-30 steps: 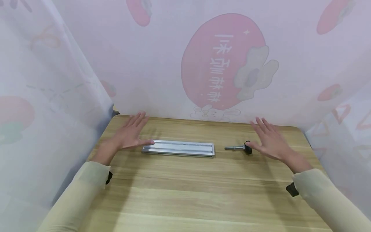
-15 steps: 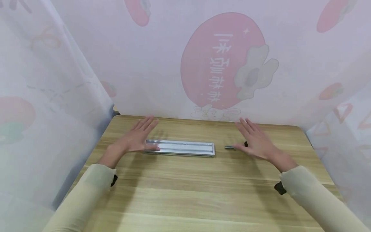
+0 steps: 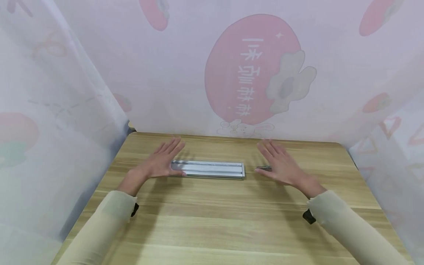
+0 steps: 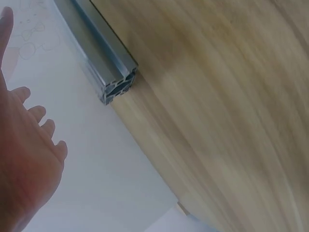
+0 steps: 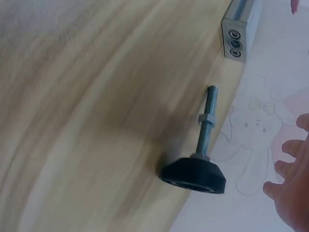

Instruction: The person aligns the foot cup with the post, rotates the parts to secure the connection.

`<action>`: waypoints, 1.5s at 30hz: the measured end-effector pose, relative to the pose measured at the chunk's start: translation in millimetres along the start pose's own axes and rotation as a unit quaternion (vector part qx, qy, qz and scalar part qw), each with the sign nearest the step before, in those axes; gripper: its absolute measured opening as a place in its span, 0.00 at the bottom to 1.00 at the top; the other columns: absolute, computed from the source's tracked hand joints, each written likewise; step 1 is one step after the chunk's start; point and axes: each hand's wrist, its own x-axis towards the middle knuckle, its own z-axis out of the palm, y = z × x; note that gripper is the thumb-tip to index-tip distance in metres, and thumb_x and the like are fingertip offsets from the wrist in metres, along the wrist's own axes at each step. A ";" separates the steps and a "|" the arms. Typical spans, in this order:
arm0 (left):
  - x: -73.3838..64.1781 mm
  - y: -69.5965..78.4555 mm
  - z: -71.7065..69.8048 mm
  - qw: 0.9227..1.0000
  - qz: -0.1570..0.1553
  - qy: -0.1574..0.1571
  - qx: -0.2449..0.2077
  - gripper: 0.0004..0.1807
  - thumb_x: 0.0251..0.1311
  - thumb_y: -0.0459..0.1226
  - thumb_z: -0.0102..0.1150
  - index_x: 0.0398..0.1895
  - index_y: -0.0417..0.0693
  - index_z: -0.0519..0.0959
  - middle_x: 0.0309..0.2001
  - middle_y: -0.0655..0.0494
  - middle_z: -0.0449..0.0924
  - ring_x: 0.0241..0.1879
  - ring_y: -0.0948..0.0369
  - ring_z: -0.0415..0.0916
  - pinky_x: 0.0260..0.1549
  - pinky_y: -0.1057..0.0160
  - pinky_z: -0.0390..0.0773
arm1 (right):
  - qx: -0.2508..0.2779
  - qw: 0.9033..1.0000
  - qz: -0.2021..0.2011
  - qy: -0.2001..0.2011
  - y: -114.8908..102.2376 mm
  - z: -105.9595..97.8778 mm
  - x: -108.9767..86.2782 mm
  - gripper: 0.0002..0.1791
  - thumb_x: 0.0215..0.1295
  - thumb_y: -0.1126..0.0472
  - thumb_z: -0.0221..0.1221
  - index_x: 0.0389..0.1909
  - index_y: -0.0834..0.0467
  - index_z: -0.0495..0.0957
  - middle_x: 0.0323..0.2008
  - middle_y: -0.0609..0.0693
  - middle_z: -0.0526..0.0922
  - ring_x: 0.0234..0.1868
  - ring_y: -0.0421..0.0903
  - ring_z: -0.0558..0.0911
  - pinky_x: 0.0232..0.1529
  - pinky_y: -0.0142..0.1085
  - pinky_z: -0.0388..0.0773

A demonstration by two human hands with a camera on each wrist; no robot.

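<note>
The place is screened like a booth by strawberry-printed curtains (image 3: 165, 81), hung left, far and right of a wood-grain worktop (image 3: 232, 224); whether home or workshop cannot be told.

The left hand (image 3: 162, 162) is further right than a second ago, now covering the left end of the metal bar (image 3: 212, 169) in the head view. The right hand (image 3: 281, 165) is further left, hiding the previously visible black foot (image 5: 193, 175).
</note>
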 end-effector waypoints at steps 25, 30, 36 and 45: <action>15.5 12.6 25.8 0.996 0.017 -0.035 -0.077 0.59 0.54 0.60 0.78 0.82 0.40 0.61 0.82 0.36 0.55 0.77 0.36 0.60 0.75 0.36 0.59 | 0.069 0.997 -0.018 -0.003 -32.0 47.5 26.1 0.55 0.66 0.33 0.65 0.80 0.68 0.60 0.77 0.65 0.67 0.77 0.64 0.68 0.77 0.58 0.63; 18.7 15.4 27.5 0.996 0.014 -0.040 -0.081 0.56 0.54 0.56 0.80 0.81 0.39 0.64 0.82 0.37 0.57 0.75 0.35 0.64 0.70 0.35 0.68 | 0.077 0.997 -0.019 -0.002 -34.9 56.4 30.5 0.55 0.62 0.36 0.71 0.78 0.67 0.64 0.72 0.65 0.74 0.71 0.64 0.75 0.72 0.58 0.70; 21.1 16.0 29.4 0.996 -0.002 -0.047 -0.075 0.54 0.55 0.55 0.80 0.80 0.41 0.67 0.82 0.41 0.59 0.74 0.37 0.67 0.66 0.36 0.73 | 0.081 0.997 -0.015 -0.010 -36.7 61.0 34.9 0.52 0.61 0.39 0.73 0.76 0.66 0.68 0.69 0.64 0.77 0.68 0.63 0.78 0.69 0.58 0.73; 23.8 15.0 33.3 0.997 -0.014 -0.041 -0.064 0.46 0.56 0.51 0.80 0.76 0.44 0.72 0.73 0.43 0.74 0.65 0.44 0.78 0.59 0.41 0.79 | 0.115 0.993 -0.010 -0.022 -35.9 65.0 42.7 0.42 0.60 0.49 0.78 0.70 0.65 0.76 0.60 0.59 0.84 0.57 0.54 0.84 0.60 0.51 0.81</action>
